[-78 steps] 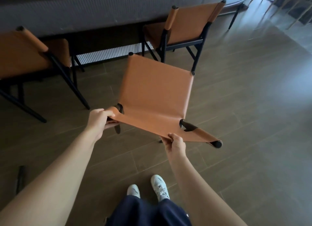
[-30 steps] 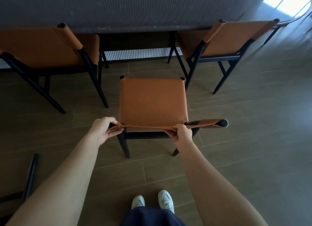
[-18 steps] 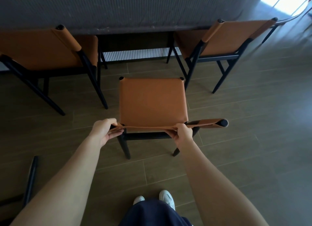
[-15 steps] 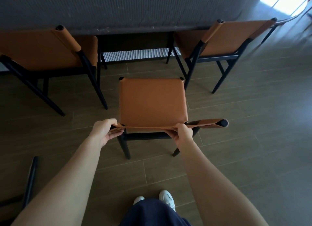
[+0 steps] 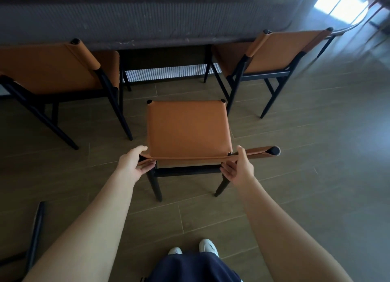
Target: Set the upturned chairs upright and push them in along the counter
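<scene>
An orange leather chair (image 5: 187,125) with black legs stands upright on the floor in front of me, its seat facing the counter (image 5: 147,18). The chair sits short of the counter, in line with the gap between two other chairs. My left hand (image 5: 134,163) holds the left end of its backrest, thumb on top and fingers underneath. At the right part of the backrest my right hand (image 5: 238,168) pinches the top edge, thumb over it, fingers spread behind it.
Two matching chairs stand pushed in at the counter, one on the left (image 5: 48,71) and one on the right (image 5: 274,49). A black chair leg (image 5: 35,229) lies at the lower left. My white shoes (image 5: 207,247) are just behind the chair.
The chair went from tilted to standing squarely upright on the floor. In the last half second my right hand slid slightly right along the backrest and both hands' fingers loosened.
</scene>
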Available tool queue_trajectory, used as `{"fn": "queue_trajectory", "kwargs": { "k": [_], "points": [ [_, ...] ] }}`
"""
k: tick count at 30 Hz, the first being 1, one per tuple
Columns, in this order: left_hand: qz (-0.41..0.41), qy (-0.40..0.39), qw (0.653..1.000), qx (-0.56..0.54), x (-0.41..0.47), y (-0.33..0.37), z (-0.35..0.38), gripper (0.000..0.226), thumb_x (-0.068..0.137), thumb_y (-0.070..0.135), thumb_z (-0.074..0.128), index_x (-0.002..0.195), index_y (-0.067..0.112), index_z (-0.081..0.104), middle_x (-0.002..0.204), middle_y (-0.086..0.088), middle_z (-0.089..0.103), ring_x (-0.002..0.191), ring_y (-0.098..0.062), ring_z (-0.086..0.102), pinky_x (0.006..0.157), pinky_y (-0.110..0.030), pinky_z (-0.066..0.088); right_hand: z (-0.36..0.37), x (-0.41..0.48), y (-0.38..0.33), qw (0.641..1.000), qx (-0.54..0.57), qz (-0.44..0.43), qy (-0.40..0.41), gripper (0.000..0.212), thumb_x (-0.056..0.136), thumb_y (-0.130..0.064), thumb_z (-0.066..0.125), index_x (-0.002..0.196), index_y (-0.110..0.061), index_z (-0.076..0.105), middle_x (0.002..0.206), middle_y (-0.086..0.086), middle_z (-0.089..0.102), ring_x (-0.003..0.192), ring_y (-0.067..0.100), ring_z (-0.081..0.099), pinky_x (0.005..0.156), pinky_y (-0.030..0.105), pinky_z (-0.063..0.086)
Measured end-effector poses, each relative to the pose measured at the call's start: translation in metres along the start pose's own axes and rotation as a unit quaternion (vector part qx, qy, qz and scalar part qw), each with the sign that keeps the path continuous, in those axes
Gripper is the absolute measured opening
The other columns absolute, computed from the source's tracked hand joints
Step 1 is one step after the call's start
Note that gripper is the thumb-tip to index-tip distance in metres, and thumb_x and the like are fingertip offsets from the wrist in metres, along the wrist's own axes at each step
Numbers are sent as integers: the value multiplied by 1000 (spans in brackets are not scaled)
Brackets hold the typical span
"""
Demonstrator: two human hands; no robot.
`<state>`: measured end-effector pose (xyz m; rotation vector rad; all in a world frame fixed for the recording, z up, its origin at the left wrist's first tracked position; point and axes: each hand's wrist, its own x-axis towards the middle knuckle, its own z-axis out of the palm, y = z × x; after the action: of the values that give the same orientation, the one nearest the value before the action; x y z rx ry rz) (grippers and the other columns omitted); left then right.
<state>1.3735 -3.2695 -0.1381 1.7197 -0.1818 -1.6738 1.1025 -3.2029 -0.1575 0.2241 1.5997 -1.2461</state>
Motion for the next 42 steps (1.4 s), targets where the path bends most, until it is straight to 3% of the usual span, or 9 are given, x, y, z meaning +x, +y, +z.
{"fn": "queue_trajectory", "kwargs": {
  "k": [4, 10, 18, 21, 23, 28, 33, 38, 42],
  "points": [
    [-21, 1, 996, -92, -5, -10, 4, 52, 84, 39, 71, 119, 10, 45, 115, -25, 57, 103, -39, 62, 93, -53, 51, -28, 6, -17, 1000, 27, 16, 2, 47, 87, -43, 67, 114, -11, 48, 102, 18, 62, 103, 32, 65, 84, 42, 56],
    [-47, -12, 994, -100, -15, -40, 32, 73, 83, 54, 66, 138, 13, 43, 134, -18, 51, 111, -35, 59, 99, -56, 42, -15, 7, -18, 996, 58, 54, -45, 57, 85, -40, 70, 128, -9, 49, 118, 25, 59, 105, 37, 64, 80, 50, 57],
    [-71, -15, 992, -105, -18, -51, 81, 46, 91, 21, 63, 131, 11, 43, 116, -21, 51, 100, -39, 61, 91, -55, 52, 15, 15, -22, 996, 18, 78, -48, 44, 90, -17, 61, 129, -6, 47, 115, 24, 60, 97, 43, 65, 70, 57, 57],
    [-63, 14, 988, -142, -11, -48, 92, 41, 91, -3, 51, 131, 6, 47, 103, -18, 52, 87, -34, 56, 86, -53, 55, 27, 22, -34, 996, -2, 81, -45, 38, 91, 4, 49, 129, 0, 46, 119, 26, 56, 97, 46, 59, 53, 56, 56],
    [-70, 13, 985, -157, -6, -42, 95, 42, 90, -11, 46, 130, 4, 49, 112, -20, 54, 97, -37, 57, 81, -52, 56, 34, 26, -40, 996, -2, 84, -33, 43, 91, 9, 42, 133, 0, 45, 119, 27, 56, 97, 48, 57, 52, 60, 55],
    [-80, 4, 982, -170, 0, -23, 106, 41, 90, -13, 45, 130, -2, 49, 125, -26, 53, 115, -46, 54, 74, -52, 55, 51, 22, -62, 996, -5, 83, -22, 42, 90, 13, 38, 128, -2, 49, 124, 25, 55, 104, 46, 57, 77, 66, 53],
    [-62, -25, 986, -151, 4, 20, 129, 36, 91, -10, 39, 126, -10, 47, 132, -33, 47, 119, -53, 49, 75, -53, 53, 80, 21, -104, 992, -79, 76, -67, 19, 92, 7, 37, 101, -4, 51, 103, 20, 61, 79, 37, 62, 49, 47, 50],
    [-55, -61, 985, -154, 7, 63, 150, 20, 94, -8, 41, 113, -11, 44, 137, -41, 38, 125, -55, 44, 76, -49, 58, 113, 28, -138, 990, -36, 77, -110, 22, 92, 7, 39, 106, -3, 52, 110, 23, 58, 97, 43, 61, 64, 58, 57],
    [-53, -63, 983, -165, 12, 96, 169, 21, 95, -8, 40, 115, -11, 40, 143, -42, 30, 129, -54, 40, 96, -45, 51, 140, 32, -162, 991, -51, 61, -110, 27, 92, 8, 40, 115, -3, 50, 118, 25, 55, 104, 49, 57, 60, 58, 58]
  ]
}}
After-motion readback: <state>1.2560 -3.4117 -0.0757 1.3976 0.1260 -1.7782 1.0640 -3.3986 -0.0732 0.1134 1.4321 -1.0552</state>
